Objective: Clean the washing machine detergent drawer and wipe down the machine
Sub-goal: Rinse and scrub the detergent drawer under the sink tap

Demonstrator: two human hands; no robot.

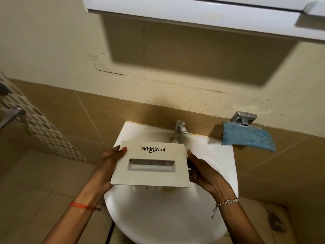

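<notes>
Head view: detergent drawer [151, 164], front panel up, held over the white sink [221, 155] just before the tap [178, 131], likely for rinsing. Left hand [107, 166] and right hand [202, 171] clasp its side edges. Blue cloth [248, 138] hangs near, apart.

Both hands [109, 164] [202, 170] forward, fingers curled

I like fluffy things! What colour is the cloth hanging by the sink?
Blue: the cloth shows clearly in the head view.
</notes>
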